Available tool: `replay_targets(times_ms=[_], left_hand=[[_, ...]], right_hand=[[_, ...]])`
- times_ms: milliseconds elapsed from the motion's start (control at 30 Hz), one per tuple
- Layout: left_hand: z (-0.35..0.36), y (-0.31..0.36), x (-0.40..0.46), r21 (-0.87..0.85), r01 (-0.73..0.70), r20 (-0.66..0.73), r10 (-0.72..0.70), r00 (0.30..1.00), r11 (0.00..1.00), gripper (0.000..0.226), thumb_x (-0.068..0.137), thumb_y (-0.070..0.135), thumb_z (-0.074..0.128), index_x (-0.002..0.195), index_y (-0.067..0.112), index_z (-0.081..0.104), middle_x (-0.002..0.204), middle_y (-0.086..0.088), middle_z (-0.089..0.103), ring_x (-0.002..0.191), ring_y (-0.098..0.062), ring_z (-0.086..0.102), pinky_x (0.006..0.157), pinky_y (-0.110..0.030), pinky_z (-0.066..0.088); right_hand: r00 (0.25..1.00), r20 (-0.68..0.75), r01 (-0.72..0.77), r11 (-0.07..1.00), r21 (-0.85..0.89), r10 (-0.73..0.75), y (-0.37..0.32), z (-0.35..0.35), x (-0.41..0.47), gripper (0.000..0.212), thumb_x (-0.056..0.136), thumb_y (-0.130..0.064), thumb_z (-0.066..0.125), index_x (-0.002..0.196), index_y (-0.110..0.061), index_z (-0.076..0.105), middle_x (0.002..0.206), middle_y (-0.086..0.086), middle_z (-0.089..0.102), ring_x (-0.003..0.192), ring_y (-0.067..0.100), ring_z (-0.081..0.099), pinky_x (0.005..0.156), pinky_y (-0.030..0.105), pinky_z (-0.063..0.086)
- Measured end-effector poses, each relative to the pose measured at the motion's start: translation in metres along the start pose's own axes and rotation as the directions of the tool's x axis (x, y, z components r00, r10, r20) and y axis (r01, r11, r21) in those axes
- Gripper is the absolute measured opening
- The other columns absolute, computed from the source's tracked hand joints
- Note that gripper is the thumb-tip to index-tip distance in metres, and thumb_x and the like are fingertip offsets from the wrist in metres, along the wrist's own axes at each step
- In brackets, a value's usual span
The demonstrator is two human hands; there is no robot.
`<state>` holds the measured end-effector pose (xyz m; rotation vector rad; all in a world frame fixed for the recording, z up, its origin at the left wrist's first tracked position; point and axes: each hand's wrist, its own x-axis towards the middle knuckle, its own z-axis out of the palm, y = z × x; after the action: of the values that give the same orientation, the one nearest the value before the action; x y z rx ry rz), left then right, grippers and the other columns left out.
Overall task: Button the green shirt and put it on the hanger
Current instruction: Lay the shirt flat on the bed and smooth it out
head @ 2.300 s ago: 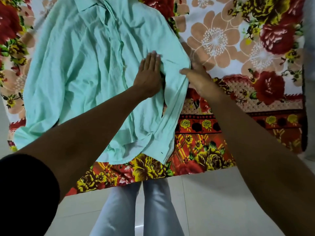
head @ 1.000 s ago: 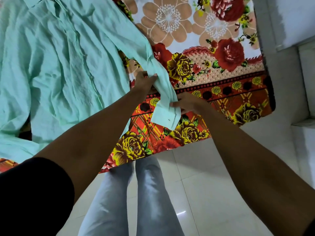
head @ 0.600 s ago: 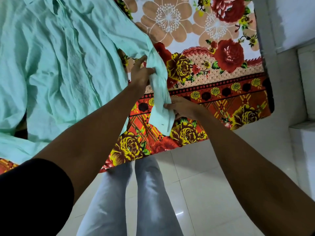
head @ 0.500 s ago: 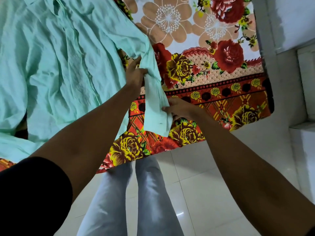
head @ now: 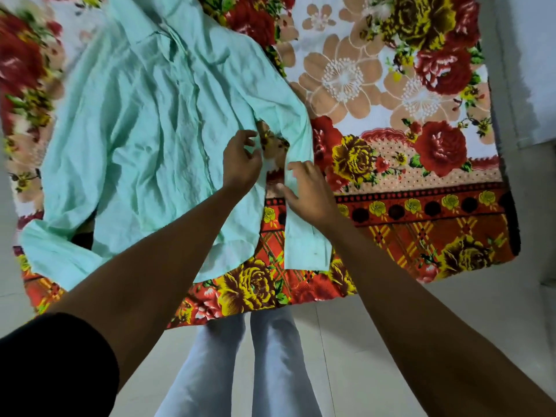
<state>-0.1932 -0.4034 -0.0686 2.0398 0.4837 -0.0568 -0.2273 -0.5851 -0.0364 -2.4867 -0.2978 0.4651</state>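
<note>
On the floral bedspread [head: 391, 121] the green shirt [head: 144, 130] lies flat under the spread-fingered left hand [head: 240, 159] and right hand [head: 310, 191]

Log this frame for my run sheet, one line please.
stage: arranging sleeve | green shirt: flat on floral sheet | left hand: open | right hand: on sleeve | hanger: unseen
</note>
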Motion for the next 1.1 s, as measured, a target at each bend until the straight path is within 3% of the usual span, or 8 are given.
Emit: replay_targets(times_ms=[167,300,367,467,567,767,933,1100], left_hand=[[-0.059,-0.04,0.024,0.173,0.001,0.017,-0.004,1.0,0.985,0.052,0.081,0.003,0.057,0.132,0.014,0.059,0.125,-0.011,0.058,0.115,-0.029,0.057,0.097,-0.041,0.051],[-0.097,-0.069,0.022,0.386,-0.177,0.302,0.058,0.952,0.905,0.078,0.076,0.003,0.073,0.149,0.006,0.046,0.147,-0.022,0.047,0.135,-0.041,0.044,0.112,-0.048,0.041],[-0.105,-0.08,0.016,0.452,-0.272,0.401,0.079,0.913,0.85,0.089,0.072,0.003,0.079,0.153,0.004,0.041,0.156,-0.027,0.036,0.143,-0.046,0.035,0.119,-0.05,0.033],[-0.112,-0.085,0.003,0.464,-0.212,0.326,0.056,0.944,0.86,0.082,0.074,0.005,0.077,0.15,0.004,0.044,0.148,-0.031,0.04,0.134,-0.052,0.041,0.112,-0.054,0.04],[-0.109,-0.083,-0.01,0.479,-0.175,0.286,0.035,0.958,0.86,0.056,0.08,0.007,0.069,0.134,0.005,0.055,0.119,-0.026,0.055,0.108,-0.046,0.056,0.091,-0.05,0.051],[-0.12,-0.086,-0.034,0.331,0.11,0.119,-0.157,0.98,0.937,0.021,0.088,0.003,0.056,0.105,0.004,0.067,0.101,-0.016,0.071,0.092,-0.035,0.066,0.08,-0.037,0.052],[-0.146,-0.09,-0.057,0.212,-0.09,0.067,0.077,0.995,0.973,0.037,0.089,-0.003,0.052,0.123,0.009,0.059,0.112,-0.01,0.061,0.093,-0.017,0.055,0.08,-0.024,0.044],[-0.183,-0.099,-0.022,0.326,-0.129,-0.108,0.172,0.979,0.936,0.042,0.089,-0.004,0.051,0.128,0.009,0.059,0.124,-0.012,0.059,0.114,-0.03,0.055,0.096,-0.036,0.047]], right_hand=[[0.989,0.127,-0.093,0.99,0.105,0.08,-0.055,0.041,0.055,0.047,0.093,-0.029,0.071,0.131,-0.006,0.055,0.128,0.016,0.057,0.125,0.034,0.053,0.096,0.048,0.051],[0.918,0.234,-0.315,0.947,-0.063,0.321,-0.078,0.067,0.068,0.077,0.081,-0.043,0.083,0.134,-0.005,0.044,0.133,0.019,0.054,0.121,0.039,0.057,0.087,0.048,0.054],[0.912,0.234,-0.302,0.938,-0.17,0.336,-0.079,0.071,0.066,0.061,0.086,-0.026,0.079,0.131,-0.005,0.044,0.13,0.02,0.056,0.117,0.04,0.061,0.077,0.044,0.049],[0.937,0.203,-0.254,0.954,-0.159,0.284,-0.075,0.072,0.059,0.023,0.089,-0.001,0.062,0.11,-0.005,0.054,0.109,0.018,0.064,0.099,0.04,0.065,0.066,0.035,0.037],[0.967,0.167,-0.177,0.979,-0.097,0.191,-0.073,0.07,0.044,0.01,0.089,-0.003,0.058,0.099,-0.006,0.057,0.099,0.014,0.061,0.09,0.036,0.062,0.064,0.033,0.035],[0.949,0.088,-0.269,0.925,-0.267,0.302,-0.079,0.067,0.011,0.034,0.09,-0.011,0.065,0.122,-0.007,0.054,0.116,0.015,0.06,0.109,0.038,0.06,0.079,0.044,0.055],[0.992,0.1,0.091,0.989,-0.119,-0.079,-0.12,0.094,0.006,0.032,0.092,-0.013,0.064,0.123,-0.01,0.057,0.117,0.012,0.057,0.115,0.032,0.055,0.087,0.043,0.055],[0.986,0.138,0.069,0.982,0.177,-0.095,-0.162,0.123,0.046,0.031,0.093,-0.01,0.064,0.123,-0.003,0.06,0.117,0.017,0.063,0.113,0.034,0.06,0.094,0.048,0.053]])
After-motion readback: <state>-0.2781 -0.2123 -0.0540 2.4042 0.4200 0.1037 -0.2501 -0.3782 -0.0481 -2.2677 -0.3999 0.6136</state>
